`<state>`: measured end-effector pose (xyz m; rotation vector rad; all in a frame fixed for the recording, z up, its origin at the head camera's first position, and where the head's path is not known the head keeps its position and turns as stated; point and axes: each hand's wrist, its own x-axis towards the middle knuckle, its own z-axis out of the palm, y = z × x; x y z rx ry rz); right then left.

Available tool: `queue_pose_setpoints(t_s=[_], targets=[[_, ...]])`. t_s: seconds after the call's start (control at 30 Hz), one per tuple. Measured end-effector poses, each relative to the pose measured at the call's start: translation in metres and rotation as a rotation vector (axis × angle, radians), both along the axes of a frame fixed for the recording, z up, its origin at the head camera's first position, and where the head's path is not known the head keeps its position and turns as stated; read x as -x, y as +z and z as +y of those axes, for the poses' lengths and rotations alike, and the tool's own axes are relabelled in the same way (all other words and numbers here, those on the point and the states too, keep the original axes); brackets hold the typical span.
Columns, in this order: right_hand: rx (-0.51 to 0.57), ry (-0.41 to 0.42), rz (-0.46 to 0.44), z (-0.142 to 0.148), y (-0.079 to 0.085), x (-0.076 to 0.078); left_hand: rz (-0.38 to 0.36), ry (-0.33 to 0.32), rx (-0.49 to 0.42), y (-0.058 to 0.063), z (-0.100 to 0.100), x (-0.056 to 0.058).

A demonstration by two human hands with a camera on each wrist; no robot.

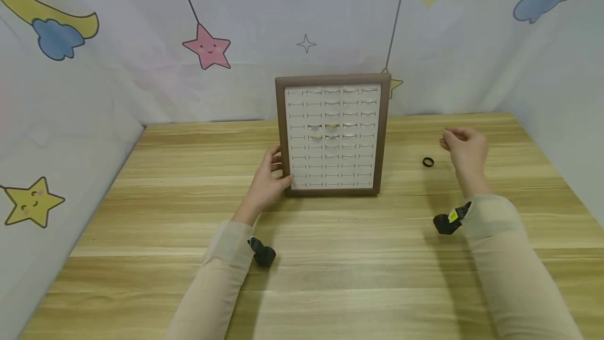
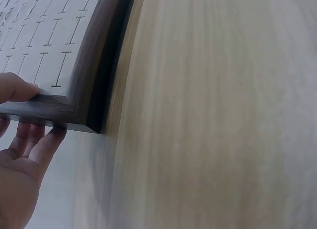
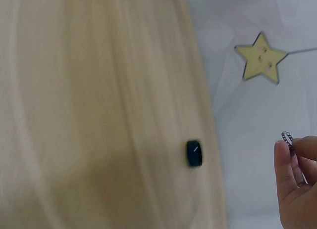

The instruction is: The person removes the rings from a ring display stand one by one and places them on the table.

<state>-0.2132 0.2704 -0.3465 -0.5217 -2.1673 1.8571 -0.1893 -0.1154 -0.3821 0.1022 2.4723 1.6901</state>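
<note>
A display board (image 1: pixel 330 81) of slotted white foam in a brown frame is stood on end on the bench (image 1: pixel 189 182); its exact lean cannot be judged. Its lower left corner is gripped by the left hand (image 1: pixel 267 182), with the thumb laid on the front face and the fingers placed behind the frame. A few seated rings (image 1: pixel 332 126) are seen in the middle slots; most outer slots appear unfilled.

A small ring with a chain-like pattern (image 3: pixel 287 138) is pinched between the thumb and fingers of the right hand (image 1: pixel 467 153), which is held above the bench, well apart from the board. A black ring (image 3: pixel 194 157) is left lying on the bench between board and right hand, nearer the hand.

Step in hand, as judged: the patterned ring is picked up but not yet slotted, while the board is steadied. For the next move, the ring would need to be carried leftward to a free slot, turned so that its band is lined up with the slit, and pressed in while firm counter-hold is kept at the frame. Risk noted: with so small a pinch, the ring could be dropped, or the board tipped back if pushed too hard.
</note>
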Motion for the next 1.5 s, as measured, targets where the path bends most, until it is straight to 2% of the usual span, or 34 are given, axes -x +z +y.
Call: queue_pose_setpoints(t_s=[0.23, 0.43, 0.7, 1.07, 1.23, 1.33, 1.5], targets=[[-0.178, 0.078, -0.237, 0.022, -0.021, -0.004, -0.004, -0.003, -0.005, -0.002, 0.0, -0.001], [-0.177, 0.151, -0.317, 0.03, -0.033, -0.009, -0.012, 0.0, -0.009, -0.002, -0.001, -0.001], [-0.182, 0.159, -0.343, 0.033, -0.036, -0.006, -0.008, -0.001, -0.006, -0.001, -0.001, -0.001], [-0.193, 0.167, -0.322, 0.033, -0.037, -0.006, -0.009, 0.004, -0.006, 0.0, -0.001, -0.001], [-0.243, 0.148, -0.338, 0.032, -0.036, -0.006, -0.009, 0.005, -0.014, 0.0, 0.0, 0.0], [-0.316, 0.117, -0.323, 0.026, -0.032, -0.004, -0.01, 0.007, -0.02, 0.0, 0.0, 0.0], [-0.412, 0.057, -0.216, 0.008, -0.017, 0.003, -0.012, 0.01, -0.021, 0.0, 0.0, 0.0]])
